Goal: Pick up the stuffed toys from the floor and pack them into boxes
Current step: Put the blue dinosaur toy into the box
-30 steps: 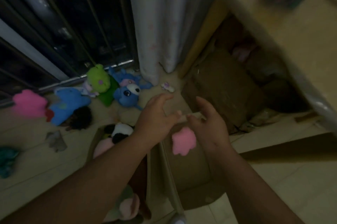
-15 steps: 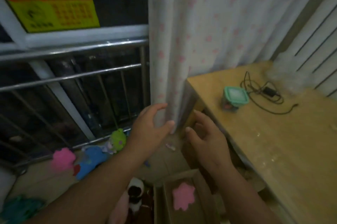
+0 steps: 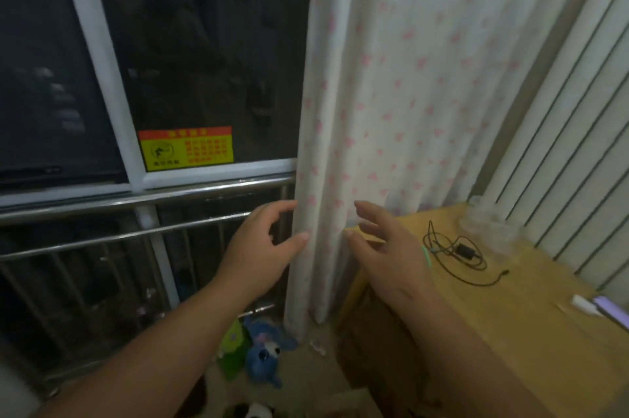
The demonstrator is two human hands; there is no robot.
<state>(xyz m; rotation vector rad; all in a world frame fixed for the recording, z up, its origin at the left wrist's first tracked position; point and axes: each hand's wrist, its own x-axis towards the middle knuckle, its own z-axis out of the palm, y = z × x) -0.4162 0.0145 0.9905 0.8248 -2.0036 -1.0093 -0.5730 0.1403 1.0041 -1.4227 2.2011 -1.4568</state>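
Note:
My left hand (image 3: 262, 250) and my right hand (image 3: 384, 250) are both raised in front of the curtain, fingers apart, with nothing in them. Far below on the floor lie a blue stuffed toy (image 3: 263, 354) with big eyes and a green stuffed toy (image 3: 233, 344) beside it, near the foot of the curtain. A black-and-white plush (image 3: 253, 412) peeks in at the bottom edge. A strip of a cardboard box (image 3: 343, 400) shows at the bottom centre; its inside is out of view.
A white curtain (image 3: 391, 111) with pink dots hangs ahead. A wooden desk (image 3: 510, 308) on the right carries a black cable (image 3: 459, 254). On the left a dark window with a yellow sticker (image 3: 185, 148) stands above a metal railing (image 3: 136, 203).
The view has swung up from the floor and boxes to the window and curtain. Both hands rose with it, still holding nothing. The pink toy in the box has dropped out of view.

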